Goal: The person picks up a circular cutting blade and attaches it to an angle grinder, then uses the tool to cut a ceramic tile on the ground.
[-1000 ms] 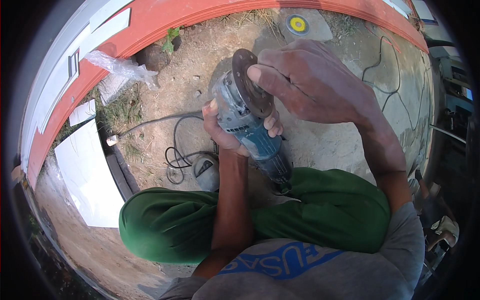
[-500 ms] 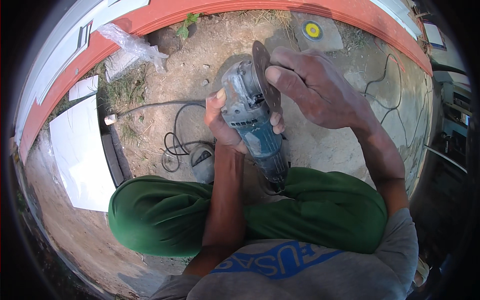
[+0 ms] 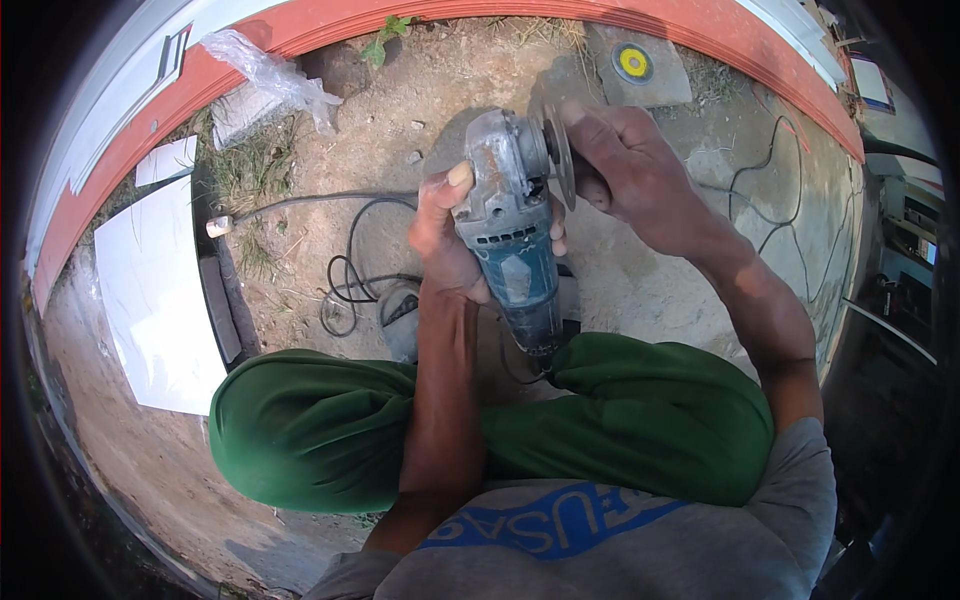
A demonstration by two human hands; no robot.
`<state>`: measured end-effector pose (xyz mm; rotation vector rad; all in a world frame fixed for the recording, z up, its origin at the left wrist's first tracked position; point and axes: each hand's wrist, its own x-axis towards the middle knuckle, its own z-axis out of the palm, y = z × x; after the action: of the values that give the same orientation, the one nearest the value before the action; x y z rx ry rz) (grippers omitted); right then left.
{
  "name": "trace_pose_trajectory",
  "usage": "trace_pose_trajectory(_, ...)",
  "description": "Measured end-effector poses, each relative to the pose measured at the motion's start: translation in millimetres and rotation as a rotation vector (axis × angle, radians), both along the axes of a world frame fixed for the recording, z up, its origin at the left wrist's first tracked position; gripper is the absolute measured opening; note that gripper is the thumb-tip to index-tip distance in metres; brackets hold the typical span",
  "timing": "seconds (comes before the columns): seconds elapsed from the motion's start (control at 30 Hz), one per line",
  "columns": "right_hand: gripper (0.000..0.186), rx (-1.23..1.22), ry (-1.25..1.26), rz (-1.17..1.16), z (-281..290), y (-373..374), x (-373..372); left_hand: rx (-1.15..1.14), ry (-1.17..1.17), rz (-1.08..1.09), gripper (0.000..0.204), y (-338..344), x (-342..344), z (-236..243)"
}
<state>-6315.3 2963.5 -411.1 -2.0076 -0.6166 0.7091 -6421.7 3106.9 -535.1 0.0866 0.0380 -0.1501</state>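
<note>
There is one grinder (image 3: 515, 260). At it: two hands (image 3: 640, 180), one mounted disc (image 3: 564, 150). Beyond it: one yellow disc (image 3: 634, 64). Left of it: one large white board (image 3: 160, 300), one crumpled plastic sheet (image 3: 270, 72).

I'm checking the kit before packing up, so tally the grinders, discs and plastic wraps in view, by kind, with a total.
Grinder: 1, in the left hand
Discs: 2, the mounted disc by the right hand and the yellow disc on the slab
Plastic wrap: 1
Total: 4
</note>
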Motion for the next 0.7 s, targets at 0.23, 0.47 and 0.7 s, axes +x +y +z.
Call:
trace_pose_trajectory(0.23,0.047,0.09,0.105,-0.107,-8,1,-3,0.17,-0.032,-0.031,0.079,-1,8,-6)
trace_pose_trajectory(0.47,0.046,0.061,-0.116,-0.012,-5,0,-10,-0.012,0.072,-0.06,0.074,-7,4,10)
trace_pose_trajectory(0.7,0.045,0.044,0.176,-0.116,-27,11,15,0.042,0.163,-0.009,0.081,-3,9,-8)
